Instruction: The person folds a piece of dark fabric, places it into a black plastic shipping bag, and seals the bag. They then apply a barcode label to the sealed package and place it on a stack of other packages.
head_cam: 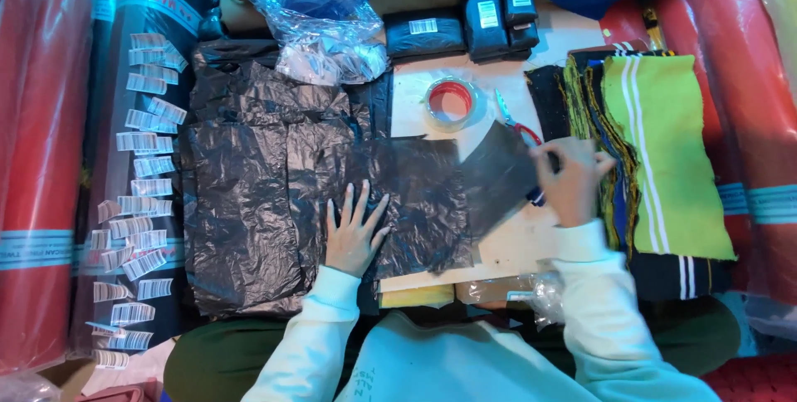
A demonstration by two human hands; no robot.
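Nearest, left hand (355,236) flat, fingers spread on a crinkled black plastic bag (415,203), right hand (571,179) pinching the bag's lifted right edge, bare pale board (515,244) below it — farther back, roll of clear tape (451,103), folded black packets (490,24), fabric rolls crowding both sides.

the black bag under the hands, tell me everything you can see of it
The black bag is thin, glossy, crinkled plastic, like a bin liner. It lies flat on the board, with its left part overlapping a pile of bags of the same kind. The left hand presses flat on its left part, fingers spread. The right hand pinches its right end, which is lifted and folded up off the board. Its upper edge sits just below the tape roll.
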